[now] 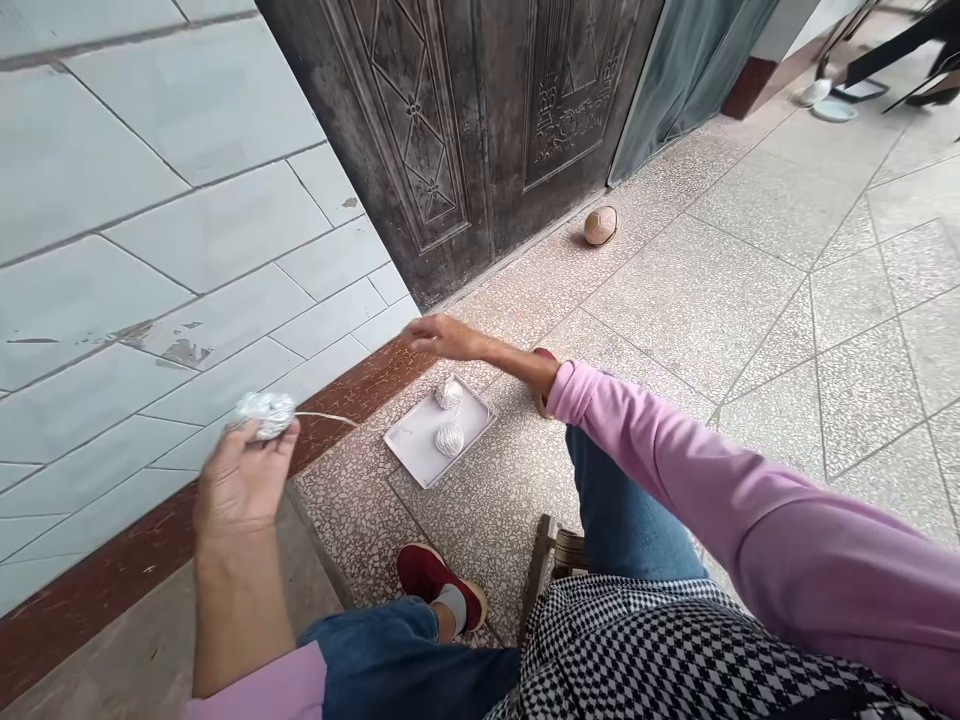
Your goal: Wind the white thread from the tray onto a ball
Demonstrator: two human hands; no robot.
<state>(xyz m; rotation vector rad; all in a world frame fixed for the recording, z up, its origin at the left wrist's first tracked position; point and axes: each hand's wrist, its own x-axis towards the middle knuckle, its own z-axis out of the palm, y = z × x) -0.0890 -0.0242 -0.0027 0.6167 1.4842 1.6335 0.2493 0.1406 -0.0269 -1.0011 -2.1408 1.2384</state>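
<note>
My left hand (pixel 247 470) is raised at the left, its fingers wrapped round a bundle of white yarn (pixel 266 412). From the bundle a white strand (pixel 326 415) runs right and fades from sight before the tray. My right hand (pixel 442 337) is stretched out above the far side of the tray, palm down. Motion smears its fingers, so whether they grip anything does not show. Below it, on the floor, lies a shallow white tray (pixel 420 455) bearing two balls of white yarn, a nearer one (pixel 450 438) and a farther one (pixel 449 393).
A tiled wall (pixel 187 200) with a dark red skirting (pixel 322 440) rises at the left. Ahead stands a dark carved door (pixel 480 130), with a ball (pixel 601 226) before it. A red shoe (pixel 439 580) is near the tray. Another person's leg (pixel 892 55) shows at the far right.
</note>
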